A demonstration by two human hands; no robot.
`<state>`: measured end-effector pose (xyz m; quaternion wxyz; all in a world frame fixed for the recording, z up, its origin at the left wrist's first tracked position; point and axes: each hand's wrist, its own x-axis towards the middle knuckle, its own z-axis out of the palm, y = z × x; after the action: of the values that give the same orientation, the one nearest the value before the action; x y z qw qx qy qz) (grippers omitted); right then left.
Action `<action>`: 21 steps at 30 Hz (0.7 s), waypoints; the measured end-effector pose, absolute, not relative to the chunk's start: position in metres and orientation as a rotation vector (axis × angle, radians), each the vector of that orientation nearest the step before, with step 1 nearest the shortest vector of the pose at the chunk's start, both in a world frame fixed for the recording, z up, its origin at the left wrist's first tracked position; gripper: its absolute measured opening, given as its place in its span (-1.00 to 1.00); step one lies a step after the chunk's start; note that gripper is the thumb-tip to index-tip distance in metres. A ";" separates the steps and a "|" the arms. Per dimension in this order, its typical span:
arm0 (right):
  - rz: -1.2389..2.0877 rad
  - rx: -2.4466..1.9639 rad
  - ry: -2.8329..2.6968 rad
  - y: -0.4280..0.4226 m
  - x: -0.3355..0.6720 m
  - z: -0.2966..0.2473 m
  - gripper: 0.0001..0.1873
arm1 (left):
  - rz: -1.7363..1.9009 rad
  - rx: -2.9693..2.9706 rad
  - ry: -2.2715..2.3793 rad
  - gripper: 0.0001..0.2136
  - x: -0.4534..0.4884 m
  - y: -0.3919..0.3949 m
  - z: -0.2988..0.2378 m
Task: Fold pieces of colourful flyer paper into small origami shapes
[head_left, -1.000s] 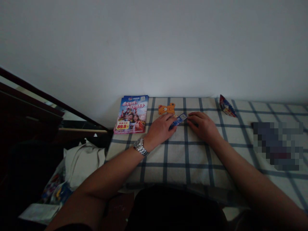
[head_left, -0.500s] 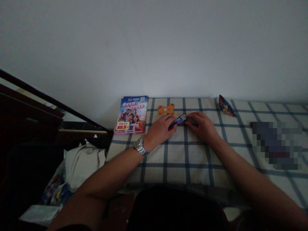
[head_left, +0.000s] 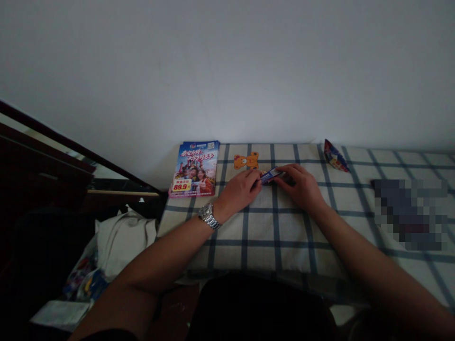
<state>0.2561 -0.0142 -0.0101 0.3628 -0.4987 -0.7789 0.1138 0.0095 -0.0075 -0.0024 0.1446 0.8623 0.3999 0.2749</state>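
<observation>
Between my two hands is a small folded paper flyer [head_left: 270, 176], blue with printed patches. My left hand [head_left: 243, 188], with a metal watch [head_left: 209, 216] on its wrist, pinches the flyer's left end. The fingers of my right hand [head_left: 300, 184] are closed on its right end. Both hands rest low over the checked cloth [head_left: 259, 227]. Just beyond them lies an orange bear-shaped cutout or print [head_left: 246, 161]. A stack of blue and pink flyers [head_left: 195, 169] sits left of my left hand, with "89.9" on the top one.
A folded paper piece [head_left: 336, 156] stands on the cloth at the back right. Farther right is a blurred-out dark object [head_left: 408, 215]. A white wall [head_left: 227, 71] runs behind the cloth. On the left are a dark rail [head_left: 81, 149] and a pale cloth bag [head_left: 124, 239].
My right fingers have moved slightly left, farther over the folded flyer. The flyer has shifted a little to the right and tilted in my hands.
</observation>
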 end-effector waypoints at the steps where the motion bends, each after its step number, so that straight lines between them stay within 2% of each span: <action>1: 0.274 -1.293 -1.997 -0.015 0.256 -0.009 -0.70 | 0.792 2.478 1.158 -0.88 0.009 -0.007 -0.002; 6: 0.175 -1.291 -2.036 -0.022 0.255 -0.003 -0.69 | 0.789 2.449 1.192 -0.91 0.009 -0.008 -0.001; 11: 0.276 -1.126 -2.233 -0.027 0.251 -0.003 -0.72 | 0.815 2.414 1.196 -0.91 0.009 -0.008 -0.001; 21: 0.266 -1.111 -2.288 -0.027 0.247 -0.005 -0.61 | 0.863 2.404 1.182 -0.89 0.009 -0.007 -0.003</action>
<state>0.2474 -0.0266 -0.0052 0.2877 -0.4161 -0.8568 0.0995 0.0094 -0.0066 -0.0030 0.1626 0.8428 0.4144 0.3025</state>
